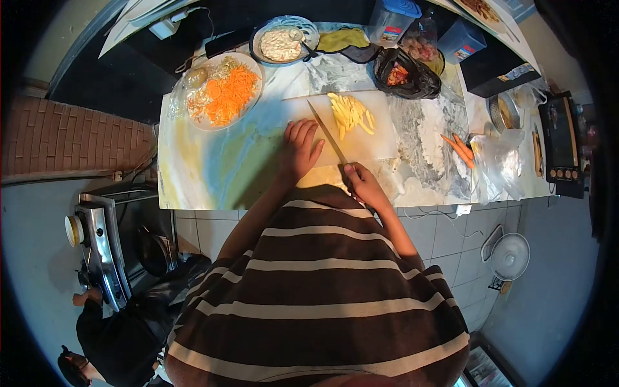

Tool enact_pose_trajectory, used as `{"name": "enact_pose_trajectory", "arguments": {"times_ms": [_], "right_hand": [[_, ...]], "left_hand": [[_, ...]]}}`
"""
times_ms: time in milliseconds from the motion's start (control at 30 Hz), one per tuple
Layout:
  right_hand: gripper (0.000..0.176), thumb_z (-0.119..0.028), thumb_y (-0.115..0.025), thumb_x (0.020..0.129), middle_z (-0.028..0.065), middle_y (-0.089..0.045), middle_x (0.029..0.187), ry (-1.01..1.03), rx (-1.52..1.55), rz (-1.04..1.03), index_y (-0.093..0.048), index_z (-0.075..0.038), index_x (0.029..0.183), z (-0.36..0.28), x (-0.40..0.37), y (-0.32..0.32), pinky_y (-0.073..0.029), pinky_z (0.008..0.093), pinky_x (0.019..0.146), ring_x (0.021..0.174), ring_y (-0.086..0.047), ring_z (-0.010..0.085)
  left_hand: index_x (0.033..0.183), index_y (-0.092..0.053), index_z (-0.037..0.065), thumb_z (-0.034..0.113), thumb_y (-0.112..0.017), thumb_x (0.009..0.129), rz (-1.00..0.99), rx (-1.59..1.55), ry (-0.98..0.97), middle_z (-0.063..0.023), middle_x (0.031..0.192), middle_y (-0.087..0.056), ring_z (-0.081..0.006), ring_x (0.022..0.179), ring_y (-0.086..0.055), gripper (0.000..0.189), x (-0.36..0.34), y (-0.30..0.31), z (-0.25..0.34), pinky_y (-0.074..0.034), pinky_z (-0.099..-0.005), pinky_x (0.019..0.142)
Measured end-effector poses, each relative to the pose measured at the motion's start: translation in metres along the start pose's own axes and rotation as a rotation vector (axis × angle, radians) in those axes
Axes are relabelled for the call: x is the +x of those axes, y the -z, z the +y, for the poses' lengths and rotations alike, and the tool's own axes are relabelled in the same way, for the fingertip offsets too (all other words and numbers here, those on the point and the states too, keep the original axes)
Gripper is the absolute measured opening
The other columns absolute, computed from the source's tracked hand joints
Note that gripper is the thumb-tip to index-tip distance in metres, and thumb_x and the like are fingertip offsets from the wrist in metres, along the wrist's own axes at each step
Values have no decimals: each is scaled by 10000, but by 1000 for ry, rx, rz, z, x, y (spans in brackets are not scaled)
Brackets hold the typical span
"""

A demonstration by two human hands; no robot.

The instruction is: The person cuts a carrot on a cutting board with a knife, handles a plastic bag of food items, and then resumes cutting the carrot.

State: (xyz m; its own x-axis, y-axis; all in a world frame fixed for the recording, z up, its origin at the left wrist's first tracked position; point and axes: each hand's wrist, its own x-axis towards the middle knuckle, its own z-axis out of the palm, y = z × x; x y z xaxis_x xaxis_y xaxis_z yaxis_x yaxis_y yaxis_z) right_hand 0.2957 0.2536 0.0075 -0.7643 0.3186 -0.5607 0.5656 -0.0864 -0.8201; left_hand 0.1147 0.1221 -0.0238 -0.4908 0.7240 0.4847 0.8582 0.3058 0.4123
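Note:
My right hand (365,184) is wrapped round the handle of a long kitchen knife (329,134), whose blade points away and to the left over the white cutting board (380,138). Flat on the board's left part rests my left hand (302,149), fingers stretched out and a little apart, left of the blade. Nothing shows in it, though its underside is hidden. Pale yellow cut sticks (349,113), which look like potato, lie in a pile on the board, just right of the knife's tip.
At the back left, a plate (258,97) bears shredded carrot. Behind stand a bowl (311,58) of creamy mix and a black bag (425,87) of scraps. Whole carrots (459,151) and a plastic bag (500,164) lie at right. Another person (122,338) is by the stove (102,251).

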Motion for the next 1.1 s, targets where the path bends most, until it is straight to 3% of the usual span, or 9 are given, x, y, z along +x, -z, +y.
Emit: {"name": "enact_pose_trajectory", "arguments": {"times_ms": [67, 133, 167, 367, 700, 967, 1100], "right_hand": [[388, -373, -442, 1021, 67, -552, 642, -43, -1, -5, -568, -8, 979, 4, 2, 0, -403, 303, 508, 518, -499, 143], [460, -389, -401, 1035, 141, -600, 715, 116, -177, 116, -591, 30, 1017, 16, 7, -1, -455, 366, 638, 645, -579, 243], [483, -384, -381, 1041, 215, -640, 817, 102, -237, 144, -599, 47, 1031, 4, 1, -4, -462, 422, 745, 787, -615, 356], [457, -370, -372, 1045, 281, -629, 824, 163, -320, 143, -582, 33, 1092, 12, 5, -10, -454, 456, 716, 790, -618, 433], [426, -355, -375, 1047, 285, -607, 749, 177, -440, 180, -569, 22, 1095, -8, -9, -4, -452, 470, 665, 729, -598, 470], [402, -334, -389, 1039, 321, -595, 685, 284, -502, 232, -553, 32, 1058, 13, 3, -10, -449, 551, 599, 712, -598, 520], [405, -333, -386, 1040, 322, -597, 687, 215, -536, 229, -543, 40, 1066, 12, 3, -9, -450, 554, 600, 715, -599, 519]], "left_hand": [[1212, -564, -4, 215, -656, 861, 23, -20, -12, -129, 1258, -558, -287, 1250, -462, 424, -1, 0, -1, -270, -476, 1110], [1219, -569, 3, 202, -651, 866, 16, -20, -1, -120, 1271, -556, -288, 1251, -465, 413, -1, -1, -2, -273, -478, 1112], [1225, -574, 9, 189, -646, 871, 16, -20, 0, -112, 1285, -554, -289, 1253, -467, 403, -1, -1, -1, -277, -479, 1113], [1209, -625, 16, 191, -646, 881, 26, -32, 32, -86, 1292, -587, -261, 1248, -484, 373, -5, 0, -2, -287, -469, 1115], [1186, -634, 20, 239, -649, 878, 39, -6, 37, -64, 1284, -592, -230, 1255, -479, 378, -7, -1, -3, -279, -455, 1123], [1185, -634, 27, 251, -648, 876, 32, -9, 48, -60, 1293, -587, -229, 1261, -476, 382, -7, 0, -3, -271, -450, 1126], [1183, -634, 29, 254, -649, 875, 25, -8, 53, -61, 1291, -586, -230, 1262, -474, 383, -7, 0, -4, -273, -452, 1125]]}}
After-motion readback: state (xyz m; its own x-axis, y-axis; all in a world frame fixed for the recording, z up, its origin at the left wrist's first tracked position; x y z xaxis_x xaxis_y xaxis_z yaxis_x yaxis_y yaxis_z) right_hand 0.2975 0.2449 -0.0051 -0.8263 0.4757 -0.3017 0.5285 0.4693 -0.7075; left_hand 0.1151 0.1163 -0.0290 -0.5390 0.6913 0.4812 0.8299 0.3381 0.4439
